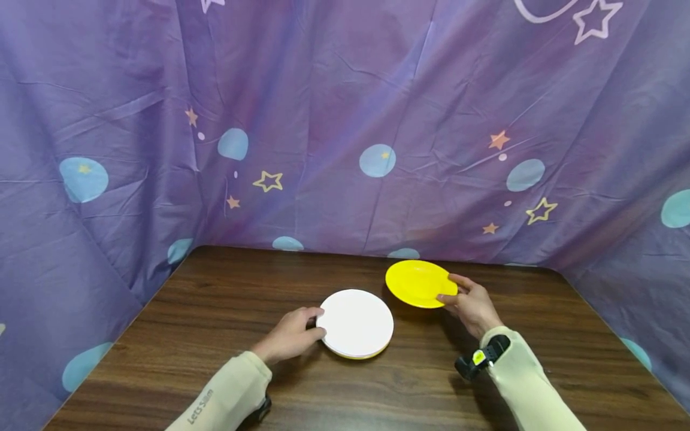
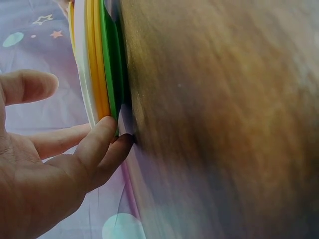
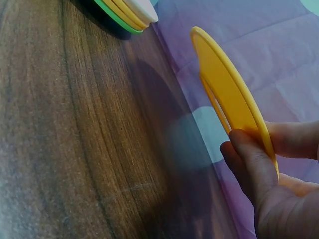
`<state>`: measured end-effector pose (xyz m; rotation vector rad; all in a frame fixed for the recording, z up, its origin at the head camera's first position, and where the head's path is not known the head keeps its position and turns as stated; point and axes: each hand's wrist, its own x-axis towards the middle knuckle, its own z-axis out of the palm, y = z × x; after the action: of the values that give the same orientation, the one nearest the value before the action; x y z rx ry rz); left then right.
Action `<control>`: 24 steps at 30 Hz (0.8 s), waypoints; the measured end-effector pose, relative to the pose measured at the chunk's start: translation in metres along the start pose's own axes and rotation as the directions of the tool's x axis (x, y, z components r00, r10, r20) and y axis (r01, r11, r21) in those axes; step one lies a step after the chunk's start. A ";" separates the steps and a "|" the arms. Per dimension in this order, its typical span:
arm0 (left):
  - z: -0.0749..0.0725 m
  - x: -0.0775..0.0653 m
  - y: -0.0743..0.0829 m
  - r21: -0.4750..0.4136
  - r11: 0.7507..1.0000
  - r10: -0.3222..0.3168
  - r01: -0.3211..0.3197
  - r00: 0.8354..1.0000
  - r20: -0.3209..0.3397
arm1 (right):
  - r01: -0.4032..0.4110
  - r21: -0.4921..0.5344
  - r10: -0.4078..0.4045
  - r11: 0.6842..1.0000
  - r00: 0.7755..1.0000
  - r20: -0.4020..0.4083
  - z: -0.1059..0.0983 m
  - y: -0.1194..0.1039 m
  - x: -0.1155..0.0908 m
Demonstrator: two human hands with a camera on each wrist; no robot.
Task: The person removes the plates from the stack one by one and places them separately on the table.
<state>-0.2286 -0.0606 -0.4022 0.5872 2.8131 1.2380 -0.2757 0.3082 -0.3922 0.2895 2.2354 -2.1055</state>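
Note:
A stack of round plates stands on the table, with a white plate point(image 1: 354, 323) on top. In the left wrist view, yellow plates point(image 2: 95, 55) lie under the white one and a green plate point(image 2: 113, 64) is at the bottom. My left hand point(image 1: 293, 335) is at the stack's left rim, its fingertips point(image 2: 105, 124) touching the edge and its thumb held away from it. Off to the right, my right hand point(image 1: 473, 304) pinches a single yellow plate point(image 1: 415, 282) by its right rim, thumb above and fingers beneath. That plate is raised over the table, slightly tilted.
The dark wooden table point(image 1: 226, 287) reaches back to a purple curtain point(image 1: 323, 120) printed with stars and dots, which also hangs at both sides. A black strap with a device point(image 1: 480, 359) sits on the right wrist.

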 end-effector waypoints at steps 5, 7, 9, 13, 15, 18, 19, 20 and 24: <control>0.001 0.000 0.000 -0.004 1.000 0.003 -0.003 1.000 -0.001 | 0.015 0.007 -0.015 1.000 1.000 0.006 0.001 0.003 0.002; 0.001 0.000 0.000 -0.004 1.000 0.000 0.000 1.000 -0.003 | 0.018 0.010 -0.018 1.000 1.000 0.012 0.001 0.004 0.004; 0.001 0.000 -0.001 0.001 1.000 0.005 -0.005 1.000 -0.004 | 0.018 0.008 -0.018 1.000 1.000 0.014 0.002 0.005 0.005; 0.000 0.000 0.000 0.008 1.000 0.019 -0.019 1.000 -0.006 | 0.011 0.010 -0.011 1.000 1.000 0.006 0.003 0.006 0.008; 0.000 0.000 0.000 0.011 1.000 0.022 -0.022 1.000 -0.005 | 0.010 0.018 -0.010 1.000 1.000 0.003 0.003 0.006 0.008; 0.000 -0.001 0.000 0.011 1.000 0.016 -0.016 1.000 0.000 | 0.012 0.029 -0.012 0.999 1.000 -0.003 0.003 0.007 0.009; 0.000 -0.001 0.000 0.012 1.000 0.016 -0.016 1.000 0.002 | 0.013 0.033 -0.013 0.999 1.000 -0.005 0.003 0.008 0.010; 0.000 -0.001 0.000 0.010 1.000 0.017 -0.017 1.000 0.004 | 0.016 0.034 -0.015 0.999 1.000 -0.007 0.003 0.008 0.010; 0.001 -0.001 -0.001 0.008 1.000 0.019 -0.019 1.000 0.009 | 0.017 0.047 -0.017 0.999 1.000 -0.012 0.004 0.009 0.010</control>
<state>-0.2279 -0.0613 -0.4038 0.6198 2.8131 1.2243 -0.2843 0.3052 -0.4029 0.2867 2.2045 -2.1731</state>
